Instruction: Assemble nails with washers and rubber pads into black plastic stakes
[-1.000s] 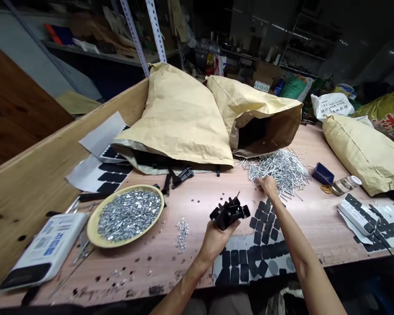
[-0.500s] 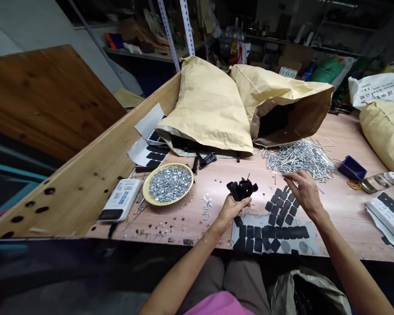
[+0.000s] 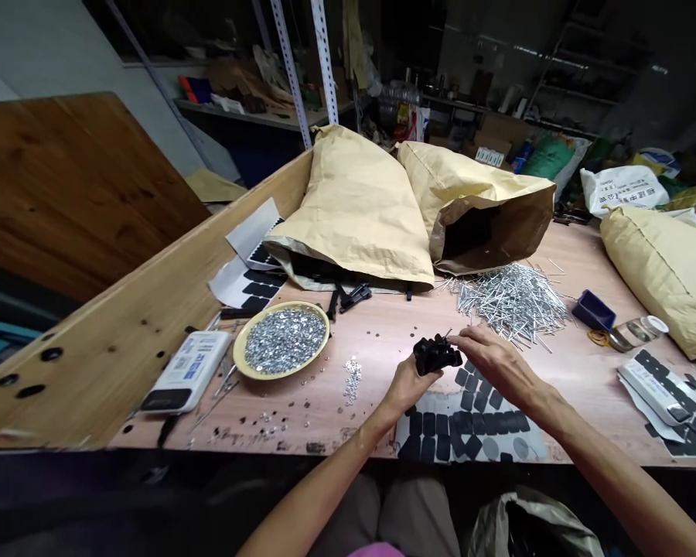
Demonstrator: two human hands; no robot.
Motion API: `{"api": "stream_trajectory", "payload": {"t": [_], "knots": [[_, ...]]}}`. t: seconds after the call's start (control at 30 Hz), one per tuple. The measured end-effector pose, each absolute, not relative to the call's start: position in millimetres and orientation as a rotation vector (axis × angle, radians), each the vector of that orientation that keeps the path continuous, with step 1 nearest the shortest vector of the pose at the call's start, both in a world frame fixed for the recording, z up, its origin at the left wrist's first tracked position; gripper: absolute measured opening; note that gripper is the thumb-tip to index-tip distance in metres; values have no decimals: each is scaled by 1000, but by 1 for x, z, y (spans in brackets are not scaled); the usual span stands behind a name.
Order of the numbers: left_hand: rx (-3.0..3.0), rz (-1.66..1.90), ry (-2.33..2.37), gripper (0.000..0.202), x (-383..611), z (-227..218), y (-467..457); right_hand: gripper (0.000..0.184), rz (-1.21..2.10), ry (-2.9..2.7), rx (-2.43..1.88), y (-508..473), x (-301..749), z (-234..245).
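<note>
My left hand (image 3: 407,384) is closed around a cluster of black plastic parts (image 3: 437,355), held up above the table. My right hand (image 3: 493,357) has its fingertips pinched together at the right side of those parts. A thin metal pin (image 3: 448,333) shows at these fingertips, mostly hidden by the fingers and the black plastic. Below both hands lies a sheet with black adhesive pads (image 3: 479,423). Behind my right hand spreads a heap of loose metal pins (image 3: 513,302).
To the left stands a yellow bowl (image 3: 240,365) of small metal washers, with several loose washers (image 3: 353,383) nearby. Large paper sacks (image 3: 356,209) lie at the back. A dark blue box (image 3: 594,310), a clear jar (image 3: 632,333) and a white device (image 3: 190,363) are around.
My right hand has moved left from beside the pin heap to the black parts, bringing a metal pin to them. My left hand still holds the parts, now tilted differently. The view has shifted.
</note>
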State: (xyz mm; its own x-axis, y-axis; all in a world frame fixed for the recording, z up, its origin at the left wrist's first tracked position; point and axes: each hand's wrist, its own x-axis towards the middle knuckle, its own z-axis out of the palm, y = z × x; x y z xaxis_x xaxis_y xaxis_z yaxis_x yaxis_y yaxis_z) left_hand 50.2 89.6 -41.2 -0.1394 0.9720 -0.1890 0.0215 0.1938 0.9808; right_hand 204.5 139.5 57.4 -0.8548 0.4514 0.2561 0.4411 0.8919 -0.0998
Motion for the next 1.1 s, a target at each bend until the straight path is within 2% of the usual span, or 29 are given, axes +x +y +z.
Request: {"api": "stream_trajectory", "payload": {"t": [0.13, 0.27, 0.4, 0.5, 0.57, 0.63, 0.77, 1.03, 1.1], "knots": [[988, 1164, 1337, 9, 51, -45, 93, 26, 340, -2672, -708, 150, 202, 53], [909, 1293, 1268, 16, 49, -49, 93, 25, 409, -2458, -908, 165, 212, 42], [797, 1402, 1203, 23, 47, -53, 94, 25, 325, -2225, -1456, 192, 235, 23], [768, 1351, 1167, 24, 45, -53, 95, 23, 314, -2227, -2007, 215, 242, 1], [773, 1311, 1119, 24, 43, -52, 97, 26, 327, -2261, -2192, 227, 235, -15], [704, 1293, 997, 31, 40, -51, 99, 29, 290, -2243, -2263, 236, 223, -29], [350, 1230, 781, 41, 30, -52, 106, 23, 229, -2178, -2403, 251, 202, -43], [88, 1098, 818, 22, 21, -52, 110, 25, 209, -2168, -2510, 244, 213, -30], [134, 1107, 837, 20, 24, -51, 108, 25, 170, -2202, -2376, 233, 221, -20]]}}
